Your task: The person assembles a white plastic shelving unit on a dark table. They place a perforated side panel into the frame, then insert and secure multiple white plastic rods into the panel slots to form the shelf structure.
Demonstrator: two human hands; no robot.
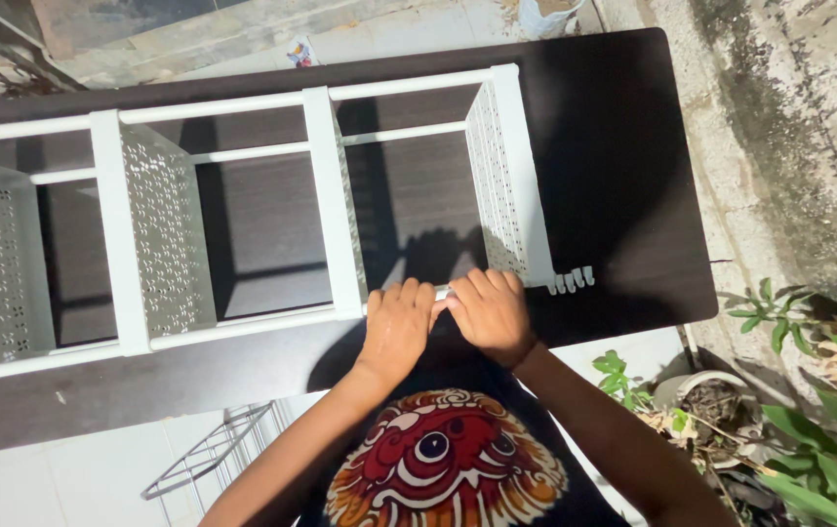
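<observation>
I see a white shelf rack [243, 210] lying on its side across the dark worktop [623, 156], perforated panels standing upright as dividers. Both hands sit side by side on the near rail, a white tube [443, 291], just left of the rightmost panel [506, 181]. Left hand [397, 327]: grip closed, fingers curled over the tube. Right hand [489, 314]: grip closed over the same tube, touching the left. Only a short piece of tube shows between them. Wire rack [209, 454] on the floor near left, potted plants [809, 410] near right.
</observation>
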